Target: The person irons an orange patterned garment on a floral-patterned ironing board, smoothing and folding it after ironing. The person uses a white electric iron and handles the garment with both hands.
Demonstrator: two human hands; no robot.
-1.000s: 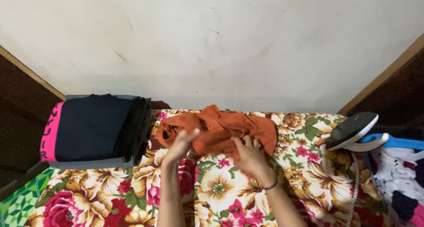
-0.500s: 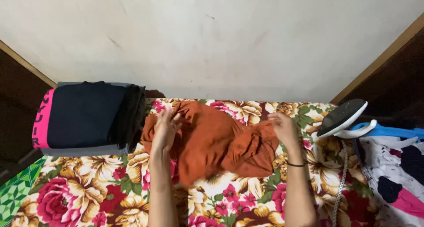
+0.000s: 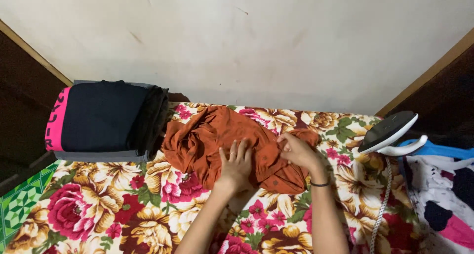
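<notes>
A crumpled rust-orange garment (image 3: 207,138) lies on a floral cloth (image 3: 113,214) spread over the work surface. My left hand (image 3: 236,164) presses flat on the middle of the garment, fingers apart. My right hand (image 3: 296,150), with a dark band at the wrist, pinches a fold of the orange fabric near its right edge.
A stack of folded dark clothes with a pink band (image 3: 103,118) sits at the left, touching the garment. A clothes iron (image 3: 390,133) stands on its heel at the right, its cord (image 3: 382,204) hanging down. Patterned clothes (image 3: 444,195) lie at the far right. A pale wall is behind.
My left hand has moved from the garment's left edge to its middle and lies flat. My right hand has closed on a fold at the right. The garment is more bunched.
</notes>
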